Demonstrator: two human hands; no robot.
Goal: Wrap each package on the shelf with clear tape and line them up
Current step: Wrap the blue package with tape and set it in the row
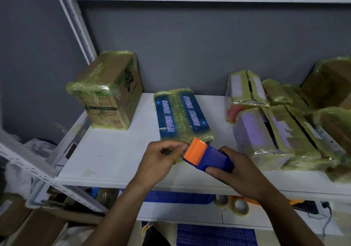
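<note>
step in hand: taping blue package (180, 112), lying flat mid shelf (114, 160), just beyond hands. right hand (237, 167) gripping tape dispenser (207, 155); left hand (161, 156) pinching at its orange cutter edge (film too clear to see). next move calling for steady pull over package. counting: one dispenser, one brown box (108, 89) standing left, at least five wrapped packages (266, 137) heaping right.

Right hand (241, 167) grips tape dispenser (209, 154) (left hand (161, 158) pinches its orange end)

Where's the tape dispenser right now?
Head view, centre: the right hand holds the tape dispenser above the shelf, orange end at the blue package, beside the left hand.
</note>
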